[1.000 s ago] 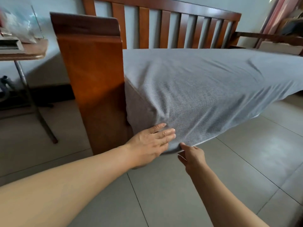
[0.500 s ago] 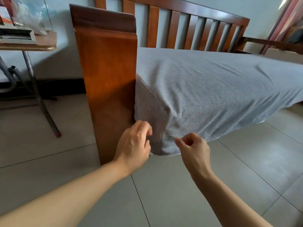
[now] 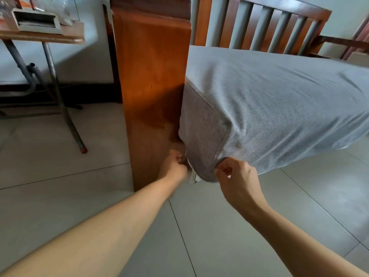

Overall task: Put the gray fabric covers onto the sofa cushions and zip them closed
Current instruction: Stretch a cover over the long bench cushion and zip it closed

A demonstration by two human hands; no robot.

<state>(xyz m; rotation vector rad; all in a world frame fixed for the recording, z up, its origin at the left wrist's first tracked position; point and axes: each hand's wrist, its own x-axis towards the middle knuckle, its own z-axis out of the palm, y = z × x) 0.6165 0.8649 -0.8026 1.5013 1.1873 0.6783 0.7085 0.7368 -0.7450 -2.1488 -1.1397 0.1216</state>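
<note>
Fingers (image 3: 180, 156) of the left hand (image 3: 174, 168) curled tight at the bottom near corner of the cushion, beside the wooden sofa arm (image 3: 153, 92), pinching something small at the cover's lower edge; probably the zip pull, though too small and shadowed to tell for sure. Right hand (image 3: 238, 180) just to the right, thumb and forefinger bunching a fold of the gray fabric cover (image 3: 279, 108) at the underside of the same corner. Likely held that way to draw the cloth taut and keep the two zip edges close, so the pull meets no slack. A sliver of white (image 3: 193, 177) poking out below the corner between the hands, perhaps the inner cushion or zip tape, so not yet fully closed here.

Cushion already dressed in gray, lying on the sofa seat with its near edge overhanging the floor (image 3: 219, 236), left end pressed against the sofa arm. Overhang probably deliberate: leaves the lower edge and zip reachable from beneath. Slatted wooden backrest (image 3: 259, 27) behind. Wrinkles across the top, cloth loose rather than snug.

Judged stage: cover on, zipping around the last corner. Risk: fabric or white lining catching in the teeth at the tight bend.

Far left, a small table (image 3: 42, 36) on metal legs carrying a box and clutter, well apart from the work.
</note>
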